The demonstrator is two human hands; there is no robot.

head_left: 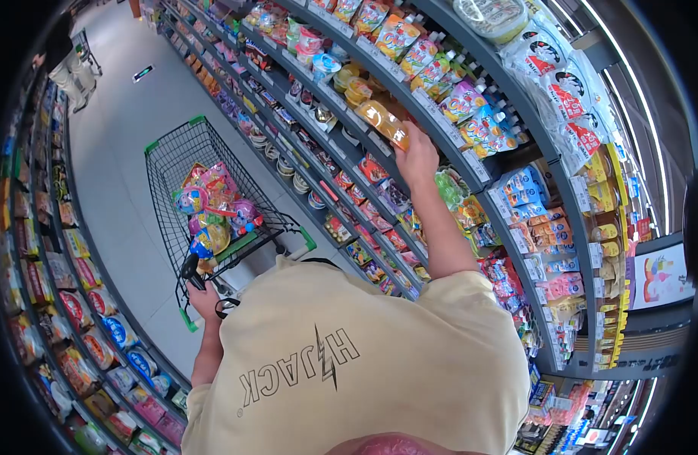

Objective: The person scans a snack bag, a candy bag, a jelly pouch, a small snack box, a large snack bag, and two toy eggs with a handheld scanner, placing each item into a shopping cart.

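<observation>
My right hand [417, 158] reaches to the shelf on the right and grips a clear pack of orange-yellow jelly [382, 123]. The pack is just in front of the shelf edge, near round yellow jelly cups [356, 89]. Low on the left, my left hand [203, 299] is closed around a black handle part [190, 267] at the near end of a shopping cart [161, 193]. The fingers there are partly hidden. Inside the black wire cart with green corners lie several colourful snack bags [211, 188] and a blue-and-gold bag [209, 238].
Packed shelves [410, 83] with price strips run along my right, holding pouches, cups and bags. Another stocked shelf [68, 303] lines the left. The tiled aisle floor [117, 174] stretches ahead. A person [70, 76] stands far up the aisle beside another cart [87, 53].
</observation>
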